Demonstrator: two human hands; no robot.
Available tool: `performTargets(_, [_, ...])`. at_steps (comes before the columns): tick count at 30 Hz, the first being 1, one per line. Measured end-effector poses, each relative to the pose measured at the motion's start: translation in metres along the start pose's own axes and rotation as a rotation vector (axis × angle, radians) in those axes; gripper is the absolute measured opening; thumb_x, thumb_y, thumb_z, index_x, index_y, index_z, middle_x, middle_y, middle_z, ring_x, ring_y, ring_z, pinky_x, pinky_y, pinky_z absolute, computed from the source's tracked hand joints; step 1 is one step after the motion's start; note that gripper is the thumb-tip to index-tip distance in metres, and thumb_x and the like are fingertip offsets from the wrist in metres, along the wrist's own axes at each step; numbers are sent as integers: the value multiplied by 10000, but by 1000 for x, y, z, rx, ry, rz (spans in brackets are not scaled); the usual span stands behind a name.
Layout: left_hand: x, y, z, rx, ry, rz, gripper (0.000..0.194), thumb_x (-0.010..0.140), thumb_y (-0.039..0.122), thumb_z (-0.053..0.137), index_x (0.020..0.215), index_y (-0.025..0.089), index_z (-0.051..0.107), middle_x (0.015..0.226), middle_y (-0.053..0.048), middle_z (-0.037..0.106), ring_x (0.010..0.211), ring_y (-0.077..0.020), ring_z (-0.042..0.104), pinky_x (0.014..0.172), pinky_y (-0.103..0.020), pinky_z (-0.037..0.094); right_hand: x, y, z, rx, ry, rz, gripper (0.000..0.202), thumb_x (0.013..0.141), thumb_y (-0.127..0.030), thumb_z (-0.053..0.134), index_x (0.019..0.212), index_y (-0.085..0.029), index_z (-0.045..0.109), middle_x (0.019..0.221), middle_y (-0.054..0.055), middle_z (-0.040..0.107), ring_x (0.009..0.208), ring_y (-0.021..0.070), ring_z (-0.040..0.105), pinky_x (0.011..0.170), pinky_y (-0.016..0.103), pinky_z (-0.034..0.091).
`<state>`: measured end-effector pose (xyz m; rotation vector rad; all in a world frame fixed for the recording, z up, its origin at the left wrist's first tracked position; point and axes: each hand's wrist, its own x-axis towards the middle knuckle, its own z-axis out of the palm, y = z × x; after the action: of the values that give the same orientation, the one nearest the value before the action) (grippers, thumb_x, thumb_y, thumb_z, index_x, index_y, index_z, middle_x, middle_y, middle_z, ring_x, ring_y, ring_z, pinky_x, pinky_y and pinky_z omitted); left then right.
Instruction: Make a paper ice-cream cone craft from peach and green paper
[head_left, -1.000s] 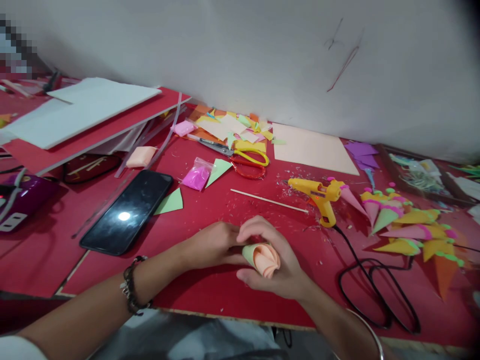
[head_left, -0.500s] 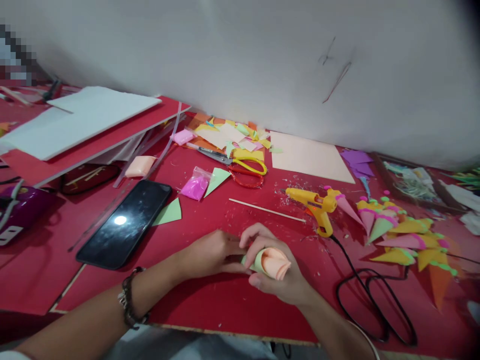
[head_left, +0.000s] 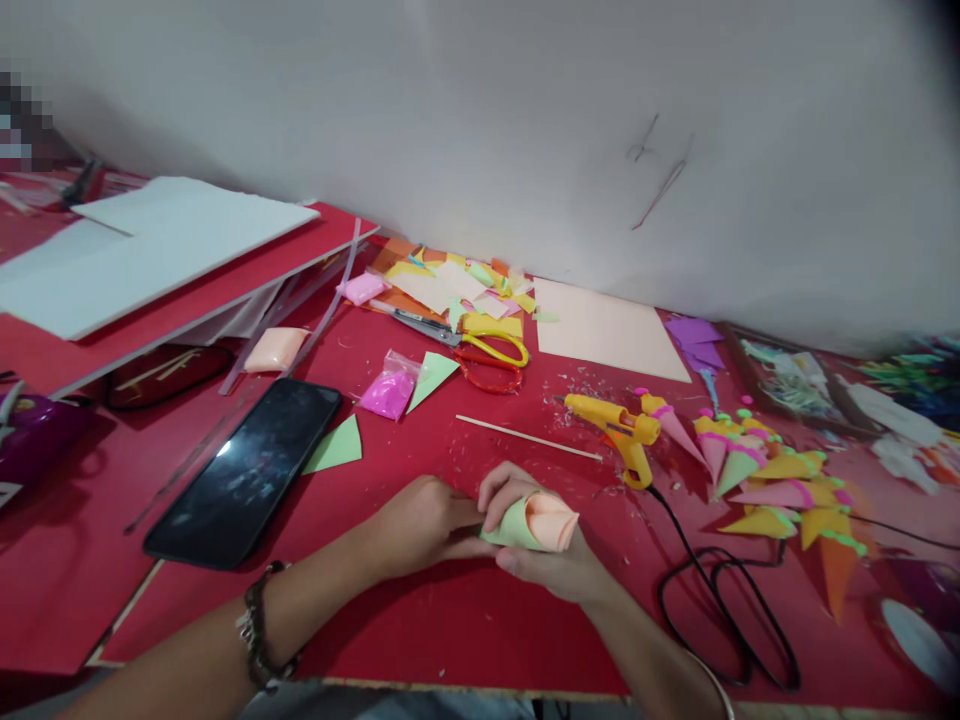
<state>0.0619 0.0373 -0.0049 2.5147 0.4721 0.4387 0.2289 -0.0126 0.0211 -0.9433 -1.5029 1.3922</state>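
Green cone (head_left: 516, 526): left hand (head_left: 424, 527) pinching tip, right hand (head_left: 559, 574) curled round; open tabletop (head_left: 450, 630) between hands and front edge (head_left: 450, 687).

Bare L hand (head_left: 429, 522) back-up, fingers (head_left: 463, 512) + thumb (head_left: 471, 549) extended twd bare R hand (head_left: 568, 573), curled w/ fingers on far side, thumb nearer; both forearms (head_left: 336, 572) angle in.
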Motion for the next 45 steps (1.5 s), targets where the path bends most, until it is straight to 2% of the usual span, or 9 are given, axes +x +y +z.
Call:
performTargets(9, [-1,-6,2,238,166,36,393,849,432,357,653,156,555,536,-12,580,457,-120,505,484,-248,271,11,-11,0,-100,-31,16,202,663,-328,639,807,-188,613,887,41,478,805,152,492,742,298,389])
performTargets(15, [-2,-4,-5,-96,13,-84,389,837,430,399,664,133,581,566,-19,608,474,-84,520,453,-178,278,16,0,-2,-92,-36,-25,408,594,-374,693,937,-188,575,925,50,484,870,182,474,770,311,375])
performTargets(20, [-2,-5,-10,-479,-69,-175,422,861,401,363,654,105,583,565,-29,621,426,-45,489,433,-121,310,16,1,-6,-57,80,-19,245,656,-310,656,858,-191,583,855,25,479,780,148,479,692,269,388])
performTargets(24, [-2,-6,-10,-539,-53,-142,402,866,380,360,656,105,564,551,-19,584,455,-46,467,472,-128,325,17,-9,-3,-55,54,-35,203,667,-260,646,846,-183,594,836,23,492,776,143,482,692,263,387])
performTargets(27, [-4,-4,-9,-846,-66,-162,443,853,446,339,654,101,535,520,-8,526,442,-53,432,458,-146,328,19,-11,3,55,53,-26,220,658,-253,649,858,-184,586,842,21,503,739,132,491,649,250,400])
performTargets(30, [-5,-2,-12,-1073,-73,-198,503,833,528,288,729,97,525,520,-9,505,439,-70,421,441,-173,337,22,-8,9,158,186,9,150,691,-265,612,807,-177,577,759,0,513,587,82,450,534,209,378])
performTargets(34, [-6,-3,-18,-1127,-42,-252,529,837,540,246,677,105,502,479,16,434,434,-75,390,462,-197,318,26,-8,16,193,330,45,104,702,-234,594,785,-175,571,740,-10,535,552,63,429,501,186,362])
performTargets(40, [-4,-4,-14,-1095,58,-286,463,809,556,314,606,146,379,506,55,322,456,-57,270,458,-199,229,27,-14,19,160,278,7,165,690,-186,600,850,-202,561,815,-9,534,718,97,490,654,210,406])
performTargets(45, [-3,-3,-11,-1071,119,-323,453,808,557,307,589,160,323,535,55,288,486,-64,237,464,-207,202,26,-9,14,250,267,-47,185,685,-225,622,859,-209,562,846,3,520,684,95,469,579,200,395])
